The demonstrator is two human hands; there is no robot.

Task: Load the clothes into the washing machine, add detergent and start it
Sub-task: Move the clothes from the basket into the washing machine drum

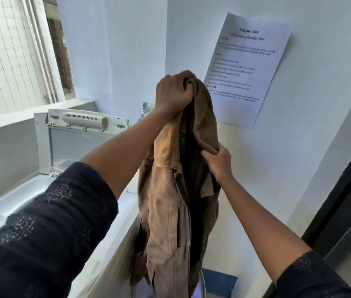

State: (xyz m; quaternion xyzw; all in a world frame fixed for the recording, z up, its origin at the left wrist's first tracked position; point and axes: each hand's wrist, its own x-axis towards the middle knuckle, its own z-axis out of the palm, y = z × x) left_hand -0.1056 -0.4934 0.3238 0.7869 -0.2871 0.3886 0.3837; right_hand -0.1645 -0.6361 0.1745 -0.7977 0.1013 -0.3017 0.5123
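Note:
A brown garment [166, 211] with a dark lining hangs lengthwise in the middle of the view. My left hand [173, 93] is clenched on its top end, raised high. Lower and to the right, my right hand [218, 162] pinches a fold of the same cloth. To the left stands the white top-loading washing machine [26, 194]; its lid [77, 134] is tipped up against the back. The garment hangs just past the machine's right edge, not over the tub. My left sleeve hides most of the tub opening.
A printed instruction sheet [247, 67] is stuck to the white wall behind the garment. A window with a brick wall outside is at upper left. A dark door frame [342, 190] runs down the right side. Something blue [219, 282] lies on the floor below.

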